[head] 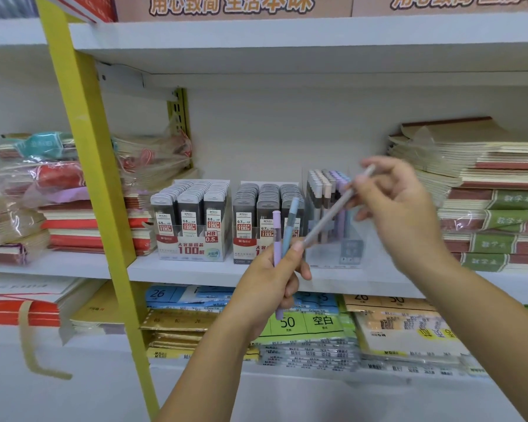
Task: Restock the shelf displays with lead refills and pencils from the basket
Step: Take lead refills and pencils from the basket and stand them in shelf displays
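My left hand [272, 275] grips a purple pencil [276, 239] and a blue pencil [290, 226], held upright in front of the shelf. My right hand [400, 202] pinches a grey pencil [333, 211] by its upper end; the pencil slants down to my left hand's fingertips. Behind them stands a clear pencil display [333, 208] with several pastel pencils upright in it. To its left sit two lead refill boxes, one marked 0.5 [192, 220] and one marked 0.7 [256, 220], both packed with refill cases. No basket is in view.
A yellow ladder rail [92, 178] runs diagonally at the left. Stacks of notebooks [485, 193] flank the displays on the white shelf [180, 269]. Packs of paper [317, 324] fill the shelf below. Wrapped notebooks [43, 193] lie at the far left.
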`<state>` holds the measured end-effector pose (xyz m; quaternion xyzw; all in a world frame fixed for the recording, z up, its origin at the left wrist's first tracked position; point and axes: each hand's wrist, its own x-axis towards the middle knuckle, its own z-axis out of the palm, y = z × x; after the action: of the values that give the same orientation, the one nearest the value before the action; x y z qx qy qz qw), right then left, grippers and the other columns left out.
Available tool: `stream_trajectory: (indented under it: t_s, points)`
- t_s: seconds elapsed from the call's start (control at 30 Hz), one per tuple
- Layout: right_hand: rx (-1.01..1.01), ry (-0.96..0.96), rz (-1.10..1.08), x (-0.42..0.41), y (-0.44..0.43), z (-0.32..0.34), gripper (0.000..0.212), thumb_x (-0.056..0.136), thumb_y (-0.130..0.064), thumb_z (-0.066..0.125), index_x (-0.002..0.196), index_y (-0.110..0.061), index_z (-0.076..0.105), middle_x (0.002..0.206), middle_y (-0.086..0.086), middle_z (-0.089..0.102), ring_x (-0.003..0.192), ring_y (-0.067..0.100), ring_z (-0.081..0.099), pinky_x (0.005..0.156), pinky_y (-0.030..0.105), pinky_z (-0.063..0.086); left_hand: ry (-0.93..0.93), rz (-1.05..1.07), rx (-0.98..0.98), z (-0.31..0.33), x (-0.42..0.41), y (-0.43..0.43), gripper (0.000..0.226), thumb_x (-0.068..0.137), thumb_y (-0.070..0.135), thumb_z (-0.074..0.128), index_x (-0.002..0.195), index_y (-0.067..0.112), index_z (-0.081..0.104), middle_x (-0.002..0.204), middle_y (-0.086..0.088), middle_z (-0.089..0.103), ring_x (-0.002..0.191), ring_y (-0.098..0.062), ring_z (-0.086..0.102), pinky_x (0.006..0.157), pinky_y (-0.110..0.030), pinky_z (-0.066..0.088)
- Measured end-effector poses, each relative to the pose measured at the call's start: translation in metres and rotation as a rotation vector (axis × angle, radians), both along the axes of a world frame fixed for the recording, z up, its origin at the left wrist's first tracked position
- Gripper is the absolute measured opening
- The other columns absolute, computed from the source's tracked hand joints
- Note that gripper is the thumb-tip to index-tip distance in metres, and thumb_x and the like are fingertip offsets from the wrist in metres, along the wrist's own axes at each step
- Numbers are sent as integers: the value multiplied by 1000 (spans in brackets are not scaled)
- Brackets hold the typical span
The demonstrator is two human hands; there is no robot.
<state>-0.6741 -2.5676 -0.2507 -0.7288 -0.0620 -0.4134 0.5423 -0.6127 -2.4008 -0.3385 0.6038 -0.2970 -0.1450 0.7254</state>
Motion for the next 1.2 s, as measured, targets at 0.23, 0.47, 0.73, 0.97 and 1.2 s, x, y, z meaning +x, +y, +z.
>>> stream_trajectory:
  t_s: [0.23,0.47,0.73,0.97,1.2]
  points:
    - [-393,-159,-200,2,-29,19,19,97,-16,55,109,-29,50,93,3,62,89,20,66,72,34,58,79,121,-24,1,6,0,16,101,33,55,109,23,63,67,8,59,46,-7,31,39,-18,26]
    - [-605,35,-245,16,-28,5,17,91,-20,64,105,-29,58,82,-15,62,80,7,63,76,37,55,88,124,-19,0,8,-2,12,100,21,53,107,23,63,66,8,60,46,-8,32,39,-18,26]
    - [-539,84,-190,17,-26,4,21,91,-21,65,106,-28,53,82,-6,66,80,16,66,79,43,55,124,128,-43,-1,10,-2,20,103,17,44,109,21,63,66,8,60,46,-7,35,40,-20,25]
    - [-554,105,-265,28,-29,5,23,89,-26,68,104,-31,52,83,-11,62,76,1,59,65,14,45,87,112,-21,-2,8,-2,20,106,26,45,111,22,63,69,7,60,47,-7,36,42,-20,27]
    - [-749,211,-499,40,-30,-3,23,87,-34,68,107,-31,57,97,-8,41,85,9,46,59,15,31,-6,60,-5,2,3,1,25,106,36,44,106,38,69,71,9,60,51,-7,38,46,-18,34]
